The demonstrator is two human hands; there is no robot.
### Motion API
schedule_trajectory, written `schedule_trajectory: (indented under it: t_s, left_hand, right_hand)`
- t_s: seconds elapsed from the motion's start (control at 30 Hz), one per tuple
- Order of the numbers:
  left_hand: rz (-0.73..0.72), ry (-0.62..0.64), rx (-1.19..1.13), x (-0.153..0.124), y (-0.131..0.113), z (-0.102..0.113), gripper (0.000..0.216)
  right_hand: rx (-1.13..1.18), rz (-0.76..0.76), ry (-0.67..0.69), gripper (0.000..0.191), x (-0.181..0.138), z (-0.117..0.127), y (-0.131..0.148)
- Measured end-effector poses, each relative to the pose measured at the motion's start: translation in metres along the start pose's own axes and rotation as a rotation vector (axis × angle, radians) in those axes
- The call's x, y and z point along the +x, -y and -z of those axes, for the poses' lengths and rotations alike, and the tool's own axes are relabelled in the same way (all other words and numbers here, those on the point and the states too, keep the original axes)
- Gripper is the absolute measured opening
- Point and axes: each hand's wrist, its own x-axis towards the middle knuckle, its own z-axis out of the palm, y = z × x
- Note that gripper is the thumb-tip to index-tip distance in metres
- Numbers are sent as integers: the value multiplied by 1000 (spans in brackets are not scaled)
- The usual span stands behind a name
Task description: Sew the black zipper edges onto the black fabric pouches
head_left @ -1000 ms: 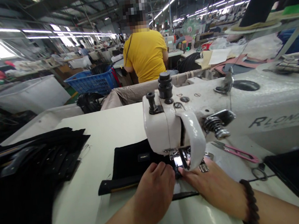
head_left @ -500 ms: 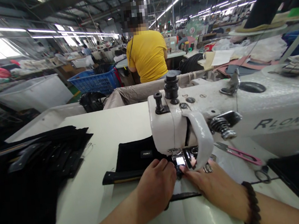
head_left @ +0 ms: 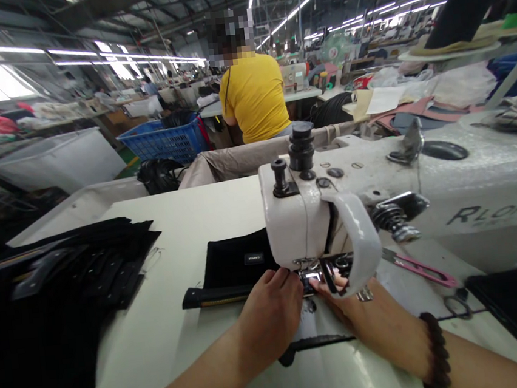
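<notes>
In the head view, rests the left hand [head_left: 270,318], bunched up, on the near edge of a black fabric piece [head_left: 230,257], just left of the metal parts beneath the head of a white sewing machine [head_left: 289,227]; cannot tell whether pinching or only pressing, with the fingertips hidden. Rests the right hand [head_left: 373,311] close on the other side, partly behind the curved white guard [head_left: 366,241], near the left but apart from it; cannot tell the grip there either. Lies flat on the pale table [head_left: 187,216], that fabric piece, reaching in under the machine head, with a small label [head_left: 254,258] facing up and a zippered strip [head_left: 218,297] along the near side. Includes also pink snips [head_left: 425,270] beyond the right hand and piled black pieces [head_left: 39,343] far left.
</notes>
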Motion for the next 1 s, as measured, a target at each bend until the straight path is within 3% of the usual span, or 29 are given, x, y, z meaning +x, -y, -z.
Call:
schedule_trajectory:
  t_s: [0.3, 1.0]
  left_hand:
    - [6, 30, -3, 2, 0, 3, 23]
    - [20, 17, -13, 3, 1, -6, 21]
  right_hand:
    - [73, -25, -6, 27, -1, -1, -2]
    - [175, -57, -26, 29, -2, -4, -4]
